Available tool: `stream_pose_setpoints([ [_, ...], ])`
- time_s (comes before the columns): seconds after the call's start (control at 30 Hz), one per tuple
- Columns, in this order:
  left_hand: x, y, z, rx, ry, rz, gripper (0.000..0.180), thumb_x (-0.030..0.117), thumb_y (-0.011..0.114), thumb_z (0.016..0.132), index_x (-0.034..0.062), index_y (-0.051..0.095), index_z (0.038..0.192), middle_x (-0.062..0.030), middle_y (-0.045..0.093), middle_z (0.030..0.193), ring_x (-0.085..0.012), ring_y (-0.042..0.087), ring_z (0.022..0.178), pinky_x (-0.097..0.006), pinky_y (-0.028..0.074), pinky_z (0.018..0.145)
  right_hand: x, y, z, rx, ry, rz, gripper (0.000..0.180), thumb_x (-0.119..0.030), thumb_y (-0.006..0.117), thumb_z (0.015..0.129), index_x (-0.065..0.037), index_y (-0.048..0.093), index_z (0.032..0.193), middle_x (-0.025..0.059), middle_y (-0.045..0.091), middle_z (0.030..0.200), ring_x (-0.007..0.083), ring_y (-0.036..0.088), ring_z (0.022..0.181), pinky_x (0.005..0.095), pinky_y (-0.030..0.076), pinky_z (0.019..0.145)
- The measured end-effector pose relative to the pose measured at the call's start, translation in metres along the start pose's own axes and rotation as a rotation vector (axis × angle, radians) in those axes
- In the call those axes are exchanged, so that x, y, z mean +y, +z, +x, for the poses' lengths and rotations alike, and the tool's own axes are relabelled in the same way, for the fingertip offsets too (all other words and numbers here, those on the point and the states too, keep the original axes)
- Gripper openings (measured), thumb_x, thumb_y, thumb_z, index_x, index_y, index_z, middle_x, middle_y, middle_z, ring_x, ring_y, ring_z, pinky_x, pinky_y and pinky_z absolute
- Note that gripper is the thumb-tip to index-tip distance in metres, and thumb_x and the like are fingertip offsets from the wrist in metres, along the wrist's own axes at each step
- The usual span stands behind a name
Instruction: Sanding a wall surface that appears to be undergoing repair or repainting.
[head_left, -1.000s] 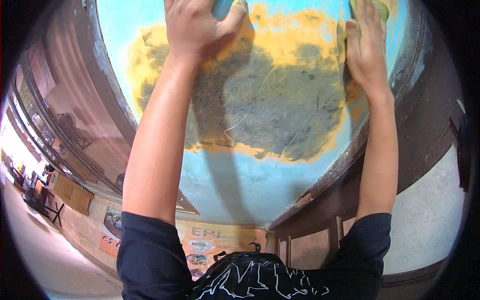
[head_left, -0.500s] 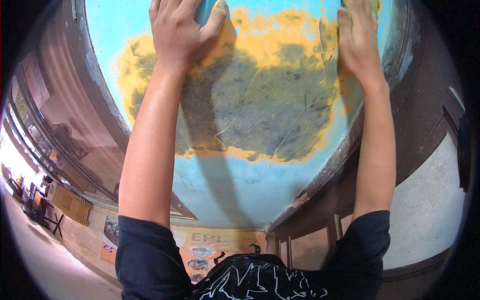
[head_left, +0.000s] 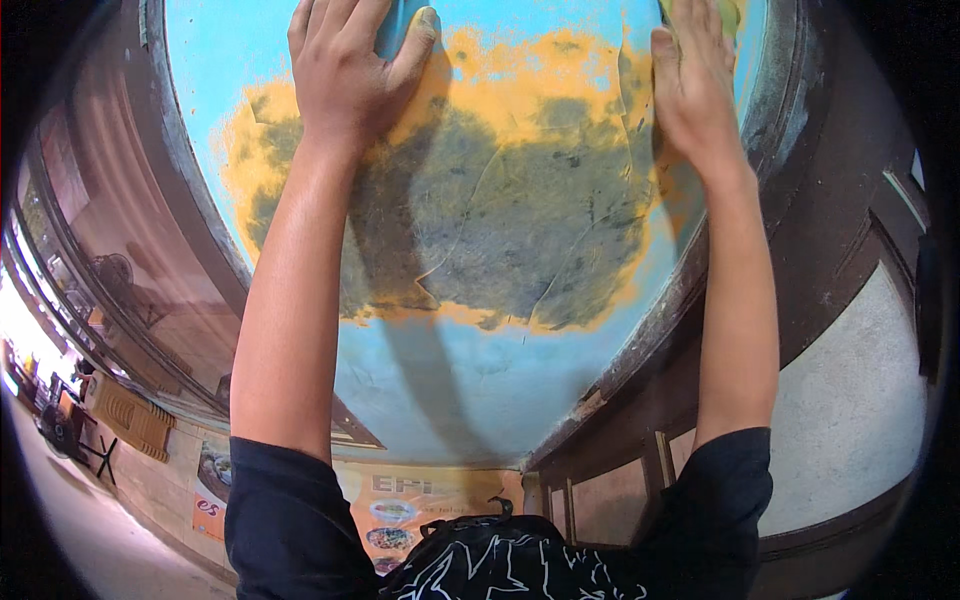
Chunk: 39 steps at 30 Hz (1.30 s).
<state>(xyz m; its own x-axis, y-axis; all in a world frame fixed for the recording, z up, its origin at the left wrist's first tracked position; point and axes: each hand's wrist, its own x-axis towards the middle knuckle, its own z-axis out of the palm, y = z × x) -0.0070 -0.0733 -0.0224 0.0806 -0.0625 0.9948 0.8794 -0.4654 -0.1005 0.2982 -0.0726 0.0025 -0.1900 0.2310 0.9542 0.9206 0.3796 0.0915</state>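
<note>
Above me is a light blue painted surface (head_left: 470,385) with a large worn patch (head_left: 540,215), grey in the middle and orange round its edge. Fine cracks run across the patch. My left hand (head_left: 345,75) lies flat near the patch's upper left, thumb spread from the fingers, its fingertips cut off by the frame's top. At the upper right, my right hand (head_left: 698,100) presses a yellow-green pad (head_left: 731,18) to the surface. Only the pad's edge shows beside the fingers, so its exact kind is unclear.
Dark frame strips (head_left: 650,345) border the blue surface. Left of it are a window with a curtain (head_left: 150,150) and stacked tan plastic chairs (head_left: 130,415). An orange banner with food pictures (head_left: 395,510) hangs low behind me. A pale wall panel (head_left: 850,400) stands right.
The view has shifted slightly, so the patch and both hands appear a little farther left. My right hand sits slightly lower, and both hands keep their pose.
</note>
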Motion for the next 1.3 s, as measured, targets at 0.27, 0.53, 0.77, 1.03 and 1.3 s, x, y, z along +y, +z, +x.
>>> stream_pose_setpoints([
  [0.27,0.004,-0.021,0.004,0.026,0.034,0.005,0.044,0.024,0.063,0.091,0.0094,0.064,0.133,-0.0155,0.053,0.151,-0.0369,0.04,0.149,-0.059,0.025,0.123,-0.021,0.002,-0.041,0.03,-0.049,-0.021,0.066,-0.04,0.03,0.113,0.001,0.021,0.164,0.0244,0.015,0.171,0.0439,0.01,0.158,0.051,0.008,0.129],
  [0.53,0.004,-0.039,0.009,0.013,0.039,0.031,0.05,0.026,0.065,0.086,0.01,0.064,0.133,-0.0152,0.054,0.151,-0.0378,0.041,0.148,-0.06,0.025,0.122,-0.024,-0.028,0.001,0.032,0.061,0.014,0.066,-0.043,0.029,0.113,0.001,0.025,0.162,0.0238,0.018,0.17,0.0428,0.011,0.158,0.0511,0.007,0.129],
  [0.77,-0.022,-0.04,0.008,0.009,0.106,0.097,0.051,0.023,0.064,0.085,0.0098,0.063,0.134,-0.0153,0.053,0.152,-0.0376,0.04,0.149,-0.06,0.024,0.123,-0.022,0.024,-0.036,0.203,-0.164,0.067,0.068,-0.05,0.028,0.113,-0.005,0.027,0.164,0.0172,0.024,0.171,0.0381,0.016,0.159,0.0521,0.009,0.127],
  [1.03,-0.009,-0.034,0.005,-0.017,0.044,0.049,0.05,0.02,0.062,0.087,0.0098,0.062,0.135,-0.0154,0.053,0.151,-0.0377,0.04,0.149,-0.06,0.025,0.123,-0.01,0.006,0.012,0.177,-0.095,0.086,0.069,-0.05,0.028,0.112,-0.004,0.025,0.164,0.019,0.021,0.171,0.0391,0.013,0.159,0.0503,0.008,0.128],
  [1.3,-0.006,-0.033,0.001,-0.028,0.021,0.076,0.047,0.021,0.061,0.088,0.0096,0.063,0.134,-0.0155,0.054,0.151,-0.0391,0.04,0.148,-0.06,0.026,0.122,-0.018,0.037,-0.035,0.224,-0.166,0.07,0.066,-0.046,0.029,0.113,-0.003,0.027,0.163,0.0201,0.025,0.17,0.0391,0.016,0.159,0.0519,0.009,0.128],
])
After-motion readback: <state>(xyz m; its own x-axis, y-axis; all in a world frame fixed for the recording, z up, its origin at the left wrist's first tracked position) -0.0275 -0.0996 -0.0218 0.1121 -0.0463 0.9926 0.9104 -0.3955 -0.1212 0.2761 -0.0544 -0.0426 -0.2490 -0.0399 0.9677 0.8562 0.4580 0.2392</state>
